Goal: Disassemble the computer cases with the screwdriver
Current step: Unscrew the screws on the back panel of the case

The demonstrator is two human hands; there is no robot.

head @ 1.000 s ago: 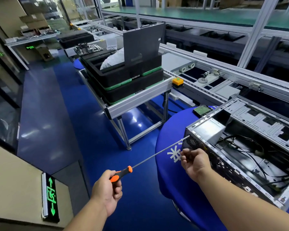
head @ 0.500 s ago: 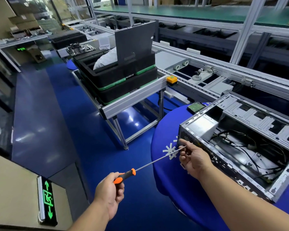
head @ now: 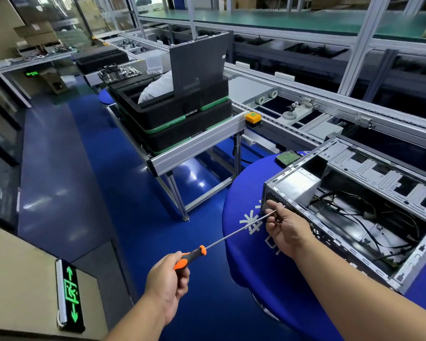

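Left hand [head: 166,279] gripping screwdriver [head: 221,241] handle, right hand [head: 287,228] pinching shaft tip against computer case [head: 354,217] rear corner just beyond fingers; risk: long shaft flexing, bit camming out, loosened screw dropping to floor.

The only legible sign is the green illuminated exit sign [head: 71,295], mounted on the wall below and left of the left hand [head: 166,284]; it shows a running-figure pictogram between an up arrow and a down arrow. The blue table cover [head: 251,267], right of that hand, carries a white snowflake-like emblem [head: 250,222], with white characters beneath it too hidden to read
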